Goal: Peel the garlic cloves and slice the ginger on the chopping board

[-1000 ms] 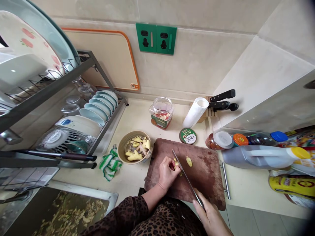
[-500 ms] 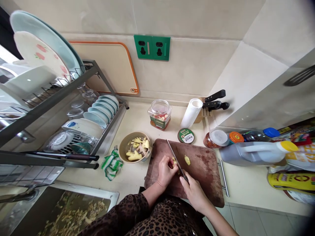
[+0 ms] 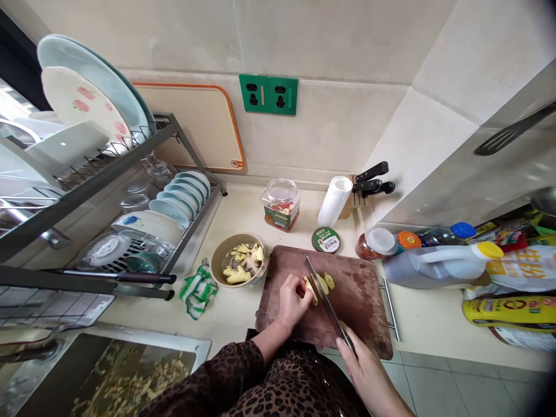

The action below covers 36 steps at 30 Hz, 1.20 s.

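Observation:
On the dark brown cutting board (image 3: 356,301), my left hand (image 3: 295,300) pinches a piece of ginger (image 3: 310,289) near the middle. My right hand (image 3: 357,354) grips the handle of a knife (image 3: 332,315), whose blade slants up and left across the board, right beside the ginger. Ginger slices (image 3: 329,281) lie just past the blade. Left of the board, a beige strainer basket (image 3: 216,267) holds several knobs of ginger (image 3: 237,274).
Behind the board stand a clear jar (image 3: 281,205), a green lid (image 3: 325,240), a paper roll (image 3: 334,201) and a knife block. Bottles line the right side. At left are a green-white cloth (image 3: 198,291), dish rack (image 3: 186,237) and sink (image 3: 197,346).
My right hand has moved down and to the right with the knife. More ginger slices now show beside the blade. My left hand stays nearly in place. The view has shifted slightly.

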Each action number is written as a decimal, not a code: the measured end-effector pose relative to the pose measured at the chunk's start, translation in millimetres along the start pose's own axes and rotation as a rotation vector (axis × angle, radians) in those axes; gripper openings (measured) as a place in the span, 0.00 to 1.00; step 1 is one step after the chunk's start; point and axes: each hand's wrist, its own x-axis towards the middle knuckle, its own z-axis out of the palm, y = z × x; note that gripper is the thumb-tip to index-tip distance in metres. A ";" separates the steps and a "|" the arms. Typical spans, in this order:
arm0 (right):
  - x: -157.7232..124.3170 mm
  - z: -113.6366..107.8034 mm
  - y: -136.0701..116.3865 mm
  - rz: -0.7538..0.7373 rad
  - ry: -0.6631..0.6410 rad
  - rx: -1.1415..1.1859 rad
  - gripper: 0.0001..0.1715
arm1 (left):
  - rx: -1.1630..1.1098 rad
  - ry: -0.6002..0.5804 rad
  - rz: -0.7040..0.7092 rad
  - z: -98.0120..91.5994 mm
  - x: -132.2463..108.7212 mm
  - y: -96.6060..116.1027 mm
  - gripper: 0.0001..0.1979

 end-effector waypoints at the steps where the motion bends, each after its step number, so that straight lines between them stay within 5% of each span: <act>1: -2.9 -0.2 -0.3 0.006 0.000 -0.002 0.28 | -0.009 -0.004 0.001 0.2 -0.2 -0.4 0.06; 23: -13.9 5.3 19.6 0.070 -0.102 -0.001 0.29 | -0.093 0.039 -0.070 6.8 2.1 -2.1 0.04; 36: 41.1 20.7 -21.6 0.046 -0.045 -0.010 0.29 | -0.091 -0.028 -0.105 3.6 2.1 -1.7 0.03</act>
